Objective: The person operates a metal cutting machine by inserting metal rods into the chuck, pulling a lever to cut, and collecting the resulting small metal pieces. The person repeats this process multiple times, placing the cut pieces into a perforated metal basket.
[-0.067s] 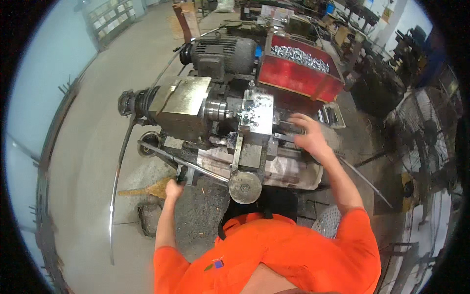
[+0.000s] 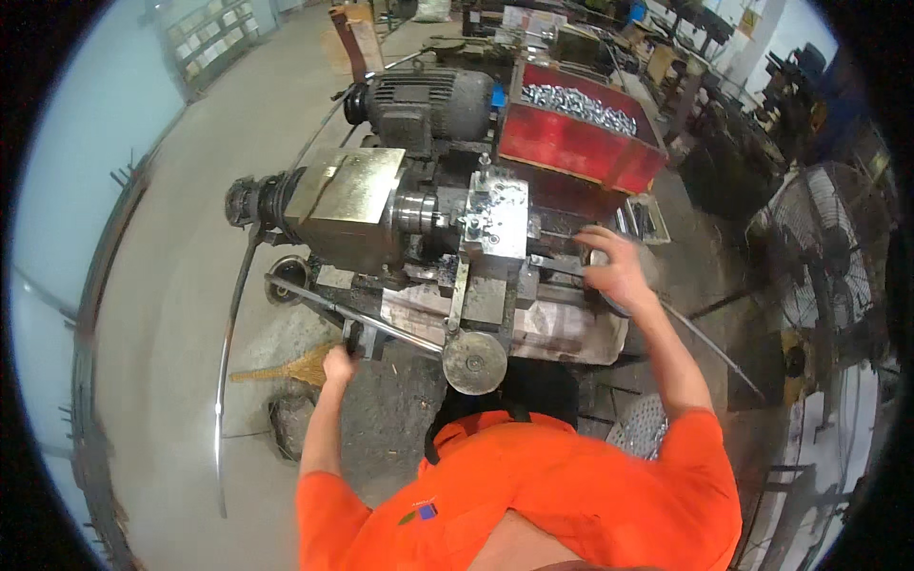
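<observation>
The left hand [image 2: 339, 365] is curled up at a dark handle [image 2: 352, 338] low on the machine [image 2: 347, 224]; I cannot tell if its fingers grip it. The right hand [image 2: 617, 273] is at the machine's right end, past the shiny metal block [image 2: 497, 217]; its fingers are bent and spread apart; a round metal plate [image 2: 475, 363] sits near the person's tummy; a red box [image 2: 579, 147] stands behind.
</observation>
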Action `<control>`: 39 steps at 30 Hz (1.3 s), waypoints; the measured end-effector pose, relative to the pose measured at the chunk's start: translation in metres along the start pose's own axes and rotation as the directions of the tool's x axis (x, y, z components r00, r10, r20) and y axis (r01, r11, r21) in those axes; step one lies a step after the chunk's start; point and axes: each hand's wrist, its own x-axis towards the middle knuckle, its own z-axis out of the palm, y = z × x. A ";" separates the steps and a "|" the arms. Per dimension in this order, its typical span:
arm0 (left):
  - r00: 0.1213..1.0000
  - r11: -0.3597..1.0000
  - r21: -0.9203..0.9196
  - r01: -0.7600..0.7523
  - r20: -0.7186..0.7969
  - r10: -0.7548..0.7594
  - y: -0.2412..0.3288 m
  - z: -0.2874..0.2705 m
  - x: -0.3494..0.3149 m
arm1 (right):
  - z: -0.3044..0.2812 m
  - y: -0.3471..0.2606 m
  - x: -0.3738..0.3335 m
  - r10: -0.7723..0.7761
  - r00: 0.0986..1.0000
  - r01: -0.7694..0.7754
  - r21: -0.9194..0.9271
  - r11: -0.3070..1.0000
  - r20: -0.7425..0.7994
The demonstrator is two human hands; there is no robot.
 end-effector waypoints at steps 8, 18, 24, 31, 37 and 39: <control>0.993 0.990 0.119 0.073 -0.102 -0.061 0.011 -0.084 0.041 | -0.063 0.155 -0.154 0.554 0.814 -0.580 -0.302 0.756 -0.176; 0.972 0.482 -0.870 0.104 -0.013 -0.233 0.025 -0.126 0.024 | -0.097 0.248 -0.301 0.811 0.471 -0.734 -0.664 0.142 -0.347; 0.935 0.381 -0.918 0.111 -0.033 -0.352 0.068 -0.130 0.035 | -0.039 0.113 -0.338 0.843 0.500 -0.809 -0.456 0.371 -0.200; 0.955 0.471 -0.869 0.151 0.005 -0.297 0.072 -0.127 0.042 | 0.042 0.063 -0.356 0.925 0.378 -0.832 0.448 0.327 0.026; 0.946 0.426 -0.901 0.083 -0.063 -0.317 0.078 -0.126 0.040 | 0.036 0.040 -0.340 0.912 0.411 -0.788 0.507 0.349 0.012; 0.948 0.466 -0.872 0.151 -0.005 -0.317 0.080 -0.133 0.038 | 0.042 0.052 -0.355 0.855 0.518 -0.753 0.465 0.466 -0.019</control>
